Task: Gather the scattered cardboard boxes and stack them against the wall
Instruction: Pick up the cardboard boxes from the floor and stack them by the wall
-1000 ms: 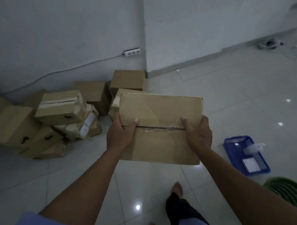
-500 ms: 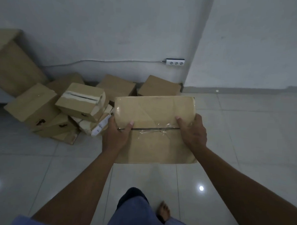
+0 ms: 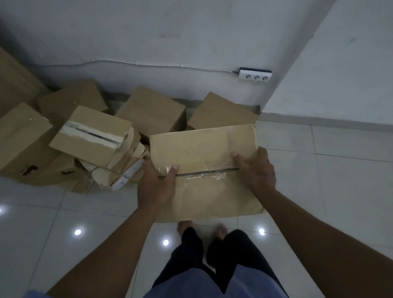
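A: Which step is this?

B: Carrying, I'd say. The box (image 3: 203, 169) is up in both hands, clear of the floor (image 3: 323, 186), right in front of the heap (image 3: 64, 148) at the wall (image 3: 150, 35).

A: How is it held?

B: The left hand (image 3: 155, 187) grips the left side, thumb on the taped seam on top. The right hand (image 3: 256, 171) grips the right side, fingers (image 3: 237, 160) curled over the top. Both are clenched on the box, none released.

A: And next?

B: Probably setting it down. Two brown boxes stand at the wall just beyond it, one (image 3: 152, 111) to the left and one (image 3: 219, 114) nearer the corner. Their tops look flat enough to take it. The torn box (image 3: 91, 136) lies tilted on crushed ones, a poor base in my view.

A: What does the move call for?

B: Reaching forward over those two and lowering it level, square to the wall, before letting go.

A: The room?

B: Pale glossy tiles with lamp glints, bare white walls meeting in a corner, dim light. A power strip (image 3: 255, 74) hangs on the wall with its cord (image 3: 127, 62) running left. Bare feet (image 3: 184, 225) stand just behind the box
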Demonstrator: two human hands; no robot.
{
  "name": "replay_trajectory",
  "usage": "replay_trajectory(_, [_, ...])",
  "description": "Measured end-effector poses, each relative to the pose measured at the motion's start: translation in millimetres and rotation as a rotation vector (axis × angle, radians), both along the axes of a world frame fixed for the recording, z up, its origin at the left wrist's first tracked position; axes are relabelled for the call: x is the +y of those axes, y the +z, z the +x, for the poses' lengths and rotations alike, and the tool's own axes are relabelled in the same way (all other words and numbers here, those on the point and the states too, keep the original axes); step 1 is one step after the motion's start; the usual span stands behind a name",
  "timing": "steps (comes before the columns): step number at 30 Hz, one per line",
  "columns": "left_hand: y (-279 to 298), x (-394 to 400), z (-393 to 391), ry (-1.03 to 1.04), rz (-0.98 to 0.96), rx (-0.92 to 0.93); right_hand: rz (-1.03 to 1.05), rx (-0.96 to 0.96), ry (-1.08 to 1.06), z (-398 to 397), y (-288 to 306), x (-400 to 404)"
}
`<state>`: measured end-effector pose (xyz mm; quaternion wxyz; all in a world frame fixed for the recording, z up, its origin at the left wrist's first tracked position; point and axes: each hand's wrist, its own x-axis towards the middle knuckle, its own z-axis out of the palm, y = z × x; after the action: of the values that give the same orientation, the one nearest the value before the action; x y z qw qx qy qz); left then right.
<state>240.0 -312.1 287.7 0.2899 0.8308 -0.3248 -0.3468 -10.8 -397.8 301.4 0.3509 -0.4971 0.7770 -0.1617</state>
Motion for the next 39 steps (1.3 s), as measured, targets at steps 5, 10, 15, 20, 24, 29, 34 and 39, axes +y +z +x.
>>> replay_trajectory(5, [-53,-47,-1,0.058,0.070,0.031,0.069,0.024,0.071,2,-53,-65])
replay_trajectory(10, [-98,-83,0,0.119,0.157,-0.042,0.122,0.012,0.175,13,-99,-124])
replay_trajectory(15, [-129,-110,-3,0.204,0.226,-0.040,0.152,-0.003,0.256,25,-136,-172])
replay_trajectory(20, [-147,-130,-2,0.217,0.188,-0.047,0.122,-0.126,0.300,36,-162,-195])
replay_trajectory(24, [-146,-142,-8,0.094,0.202,-0.083,0.143,-0.076,0.425,35,-168,-196])
replay_trajectory(29, [-129,-164,-18,-0.188,0.156,-0.191,-0.019,0.058,0.524,20,-150,-181])
replay_trajectory(34, [-108,-180,-30,-0.413,0.079,-0.272,-0.202,0.143,0.483,-4,-131,-144])
replay_trajectory(39, [-80,-171,-49,-0.685,-0.053,-0.380,-0.242,0.202,0.366,-23,-112,-94])
